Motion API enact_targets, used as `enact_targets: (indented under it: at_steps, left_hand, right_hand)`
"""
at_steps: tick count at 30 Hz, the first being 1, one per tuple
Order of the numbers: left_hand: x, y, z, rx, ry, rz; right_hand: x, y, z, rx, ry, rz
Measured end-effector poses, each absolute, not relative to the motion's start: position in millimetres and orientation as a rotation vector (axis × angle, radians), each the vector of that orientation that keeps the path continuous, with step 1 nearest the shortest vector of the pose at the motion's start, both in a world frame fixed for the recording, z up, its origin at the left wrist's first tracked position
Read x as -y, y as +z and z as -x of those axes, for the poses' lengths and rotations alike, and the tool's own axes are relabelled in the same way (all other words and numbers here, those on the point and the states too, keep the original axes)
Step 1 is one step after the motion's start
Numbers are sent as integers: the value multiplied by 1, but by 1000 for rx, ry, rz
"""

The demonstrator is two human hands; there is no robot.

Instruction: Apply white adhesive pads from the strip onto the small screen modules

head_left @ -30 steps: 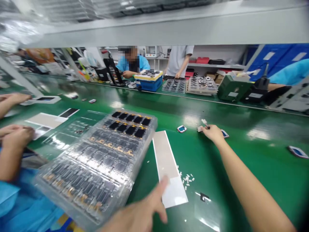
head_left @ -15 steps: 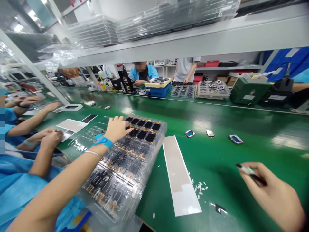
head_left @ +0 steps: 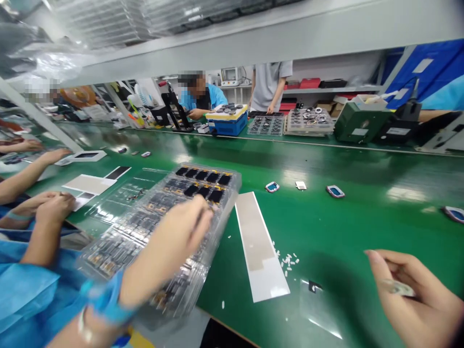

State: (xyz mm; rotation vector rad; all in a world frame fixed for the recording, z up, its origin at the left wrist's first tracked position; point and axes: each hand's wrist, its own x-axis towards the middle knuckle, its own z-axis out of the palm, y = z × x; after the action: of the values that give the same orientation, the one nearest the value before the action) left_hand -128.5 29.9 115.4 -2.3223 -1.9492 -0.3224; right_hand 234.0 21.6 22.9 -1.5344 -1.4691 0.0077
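My left hand (head_left: 186,224), blurred by motion, hovers over the right part of a clear plastic tray (head_left: 184,295), its fingers pinched; what they hold, if anything, is hidden. In the tray's far rows lie small black square screens (head_left: 216,195) with orange ribbon edges; nearer pockets show grey and dark parts. At the lower right, above the green table, my right hand (head_left: 416,295) is closed around a small pale, translucent object (head_left: 398,288) that is mostly covered by the fingers. Between the hands lies a long white-and-beige sheet (head_left: 257,241), with small white pieces (head_left: 289,261) scattered beside it.
Oval blue-faced casings (head_left: 335,192) and a small white square (head_left: 300,185) lie across the green table (head_left: 380,222). A clear film with a black patch (head_left: 314,287) is near the front. Co-workers' hands (head_left: 54,208) are at left. A shelf beam (head_left: 253,34) crosses above.
My left hand has lifted off the screens and come nearer, its fingers now pinched. In my right hand the black-tipped end no longer shows. The view has shifted right.
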Motion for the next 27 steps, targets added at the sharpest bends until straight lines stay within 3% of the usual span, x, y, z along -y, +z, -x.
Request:
enact_targets:
  at_steps: [4,8,12,18,27]
  left_hand:
    - [28,79,65,1764,-1049,2717]
    - [23,40,30,2020,-1383,2961]
    - [5,17,21,2137,-1646,3084]
    - [4,9,25,2108,-1698,3163]
    - [-3,6,25,1934,-1380,3180]
  right_hand:
    - [-1,49,-193,1783,120,1164]
    - [2,52,-156,1987,124,881]
    - [-5,33,-149,2075,-52,944]
    - [-4,19,-150,2095,-21,1022]
    - [-5,11,-145,2164,-6,1119]
